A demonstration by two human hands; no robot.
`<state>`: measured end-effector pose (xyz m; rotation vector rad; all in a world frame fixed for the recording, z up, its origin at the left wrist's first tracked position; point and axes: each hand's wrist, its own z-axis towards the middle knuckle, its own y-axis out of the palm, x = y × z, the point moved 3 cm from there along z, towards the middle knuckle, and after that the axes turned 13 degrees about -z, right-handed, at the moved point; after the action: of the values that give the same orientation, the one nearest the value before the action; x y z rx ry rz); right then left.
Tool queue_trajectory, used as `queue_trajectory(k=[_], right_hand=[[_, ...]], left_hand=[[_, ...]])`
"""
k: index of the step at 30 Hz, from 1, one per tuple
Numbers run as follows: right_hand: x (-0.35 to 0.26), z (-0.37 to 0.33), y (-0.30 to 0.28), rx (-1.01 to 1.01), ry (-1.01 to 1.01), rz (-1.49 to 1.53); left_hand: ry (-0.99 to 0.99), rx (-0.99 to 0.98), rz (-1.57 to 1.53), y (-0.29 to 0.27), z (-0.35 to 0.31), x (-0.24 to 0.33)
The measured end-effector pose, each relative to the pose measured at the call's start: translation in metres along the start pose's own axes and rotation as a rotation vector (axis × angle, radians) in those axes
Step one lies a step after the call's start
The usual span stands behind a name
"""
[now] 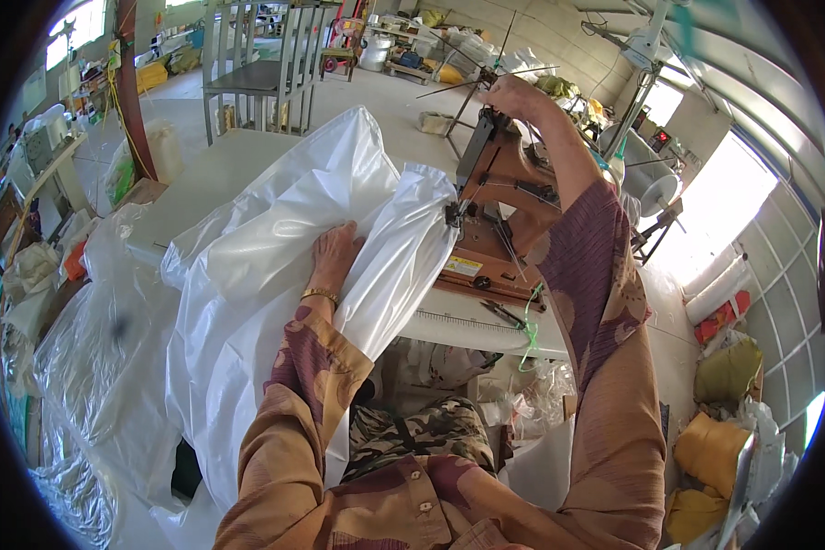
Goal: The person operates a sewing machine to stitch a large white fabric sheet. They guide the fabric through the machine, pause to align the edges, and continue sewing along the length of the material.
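A large sheet of translucent white plastic (275, 229) is bunched over the white worktable (472, 325) and hangs down toward my lap. My left hand (335, 255) lies flat on the plastic, pressing it just left of a folded edge that leads to the needle area. A brown sewing machine (500, 197) stands on the table. My right hand (513, 93) reaches over the top of the machine at its far end, fingers curled on it; what they grip is hidden.
A pair of scissors (504, 314) lies at the table's front edge. More clear plastic (82, 367) piles on the left floor. A metal rack (257, 69) stands behind the table. Yellow and green bundles (720, 412) lie on the right.
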<state>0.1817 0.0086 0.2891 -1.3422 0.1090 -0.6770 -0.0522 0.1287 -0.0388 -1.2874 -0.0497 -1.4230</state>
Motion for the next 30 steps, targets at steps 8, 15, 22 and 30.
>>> queue_trajectory(k=[8, 15, 22, 30], right_hand=[[0.002, 0.034, 0.016, 0.164, 0.119, -0.123], [-0.022, -0.051, -0.016, 0.594, 0.184, -0.253], [-0.063, -0.103, -0.006, 0.801, 0.054, -0.555], [-0.067, -0.185, 0.023, 1.13, -0.265, -0.154]], left_hand=[[-0.011, -0.004, -0.021, -0.003, -0.001, -0.015], [-0.042, 0.009, -0.006, 0.001, 0.005, -0.009], [0.011, 0.094, 0.06, -0.006, 0.001, -0.006], [-0.199, 0.187, 0.172, -0.077, -0.013, -0.088]])
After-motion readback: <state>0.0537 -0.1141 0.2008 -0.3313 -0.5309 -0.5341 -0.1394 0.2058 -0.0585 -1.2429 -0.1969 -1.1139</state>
